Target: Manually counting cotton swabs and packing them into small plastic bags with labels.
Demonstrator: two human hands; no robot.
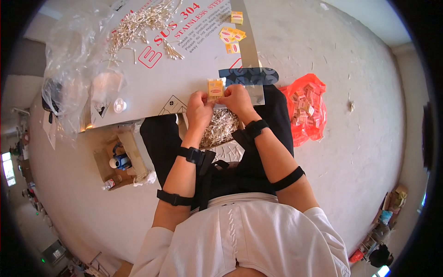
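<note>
Between my two hands, at the near edge of the table, is a small yellow packet (215,86) with a clear sleeve. Cotton swab sticks show at its lower end. My left hand (198,110) pinches the packet's lower left side. At its lower right, the fingers of my right hand (237,99) are closed on the same packet. Just below my hands, a box of loose cotton swabs (220,128) rests at my lap. Several flat yellow packets (232,34) lie near the table's far right edge.
Loose cotton swabs (140,27) are heaped on the metal-topped table (157,87), beside clear plastic bags (69,60) and a small white cup (120,105). A red bag of packets (305,108) sits on the floor to the right. An open carton (104,161) stands at the left.
</note>
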